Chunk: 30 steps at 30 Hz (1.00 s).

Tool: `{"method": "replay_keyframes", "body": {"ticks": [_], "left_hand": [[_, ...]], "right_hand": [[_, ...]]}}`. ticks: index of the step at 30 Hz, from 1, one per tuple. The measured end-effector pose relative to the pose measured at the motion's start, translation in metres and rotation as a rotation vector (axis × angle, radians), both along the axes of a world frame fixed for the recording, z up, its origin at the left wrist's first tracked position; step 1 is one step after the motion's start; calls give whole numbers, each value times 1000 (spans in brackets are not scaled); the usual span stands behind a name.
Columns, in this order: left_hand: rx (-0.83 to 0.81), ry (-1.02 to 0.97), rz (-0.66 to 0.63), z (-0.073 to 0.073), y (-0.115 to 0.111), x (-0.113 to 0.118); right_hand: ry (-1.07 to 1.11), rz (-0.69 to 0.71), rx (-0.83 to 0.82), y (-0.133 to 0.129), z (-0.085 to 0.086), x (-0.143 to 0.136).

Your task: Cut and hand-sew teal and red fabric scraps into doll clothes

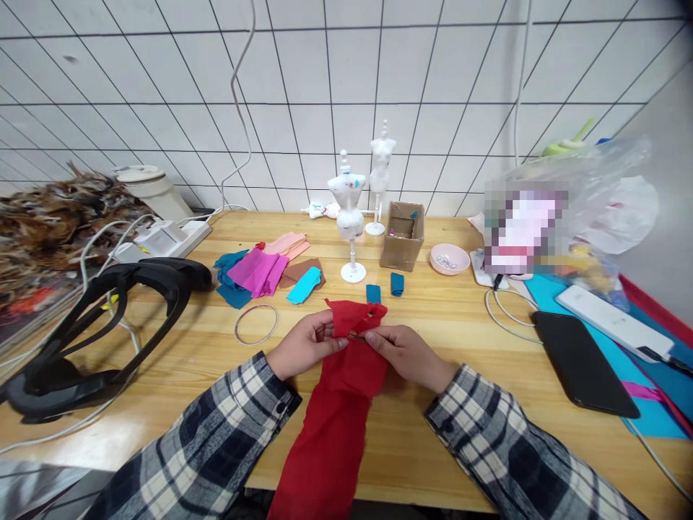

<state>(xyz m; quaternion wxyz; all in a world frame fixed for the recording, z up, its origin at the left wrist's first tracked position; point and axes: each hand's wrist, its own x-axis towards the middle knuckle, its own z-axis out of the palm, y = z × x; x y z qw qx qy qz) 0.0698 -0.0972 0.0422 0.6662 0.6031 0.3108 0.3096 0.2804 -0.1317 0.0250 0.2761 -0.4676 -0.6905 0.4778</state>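
A long red cloth (pixel 346 404) runs from the table down over its front edge. My left hand (pixel 310 344) pinches the cloth's left side near its top, fingers closed. My right hand (pixel 406 352) is closed on the right side, thumb and finger pressed together. Between the fingertips shows a thin copper-coloured piece (pixel 356 336), too small to name. To the left of my left hand lies a thin ring-shaped hoop (pixel 256 325). Two small folded teal cloth pieces (pixel 397 284) rest beyond the red cloth, and a light-blue strip (pixel 304 285) lies farther left.
Miniature white dress forms (pixel 349 217) stand behind, beside a small cardboard box (pixel 401 245) and a pink bowl (pixel 450 259) of small bits. Magenta cloth (pixel 258 273) lies left, near a black headset frame (pixel 97 332). At right are a black phone (pixel 582 365), a white power bank (pixel 614 320) and cables.
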Motion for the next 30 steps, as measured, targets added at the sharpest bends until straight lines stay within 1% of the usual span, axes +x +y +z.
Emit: {"method": "replay_keyframes", "body": {"ticks": [5, 8, 11, 14, 18, 20, 22, 25, 28, 30], "left_hand": [[-107, -8, 7, -1, 3, -5], [-143, -50, -25, -3, 4, -7], [-158, -67, -45, -5, 4, -6], [-164, -76, 2, -7, 4, -7], [-153, -123, 85, -9, 6, -8], [-162, -125, 73, -9, 5, -8], [-179, -106, 33, -9, 5, -8], [-196, -84, -13, -11, 4, -6], [-211, -104, 15, -14, 4, -5], [-216, -129, 47, -15, 5, -6]], "right_hand": [[-29, -53, -67, 1, -2, 2], [-15, -25, -101, 1, -2, 2], [13, -13, -98, 1, -1, 1], [57, -41, -95, 1, 0, 2], [72, -114, -139, 2, -1, 2], [80, -106, -172, 2, -3, 2], [89, -88, -191, 1, -4, 2], [85, -58, -181, 0, -7, 1], [72, -38, -164, 1, -8, 1], [78, -65, -177, 2, -9, 1]]}}
